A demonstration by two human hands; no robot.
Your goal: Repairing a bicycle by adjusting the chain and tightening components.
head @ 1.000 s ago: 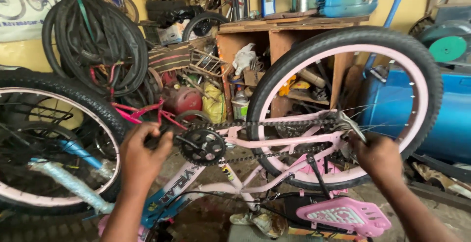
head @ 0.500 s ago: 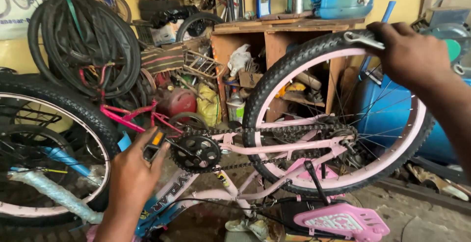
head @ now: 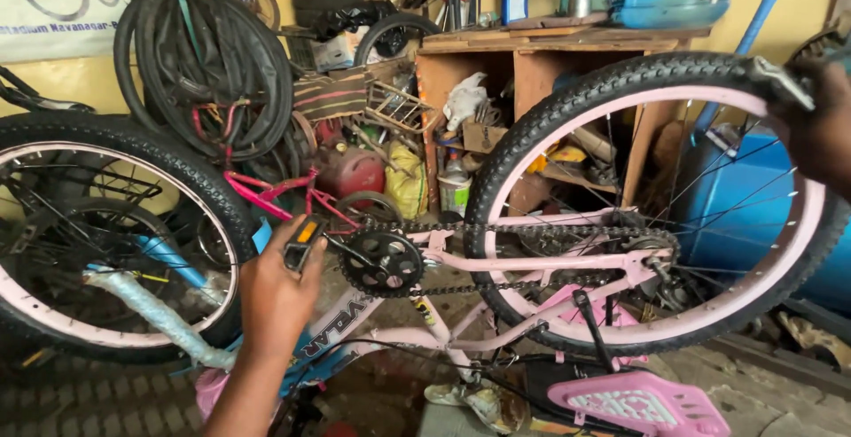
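Gripping the black pedal (head: 301,240) with its orange reflector, the left hand (head: 279,291) has its fingers curled around it at the end of the crank, just left of the black chainring (head: 383,262). The pink bicycle frame (head: 496,264) stands upside down, its chain (head: 496,226) running from the chainring back to the hub of the rear wheel (head: 656,211), whose black knobby tyre and pink rim fill the right half of the view. At the top right of that tyre, the right hand (head: 820,127) closes around a metal spanner (head: 784,81) lying against the tread. A pink saddle (head: 638,406) rests near the floor below the wheel. The front wheel (head: 106,233) stands at the left, with a bundle of old tyres (head: 208,65) hanging on the wall behind and a wooden shelf unit (head: 532,56) between the two wheels.
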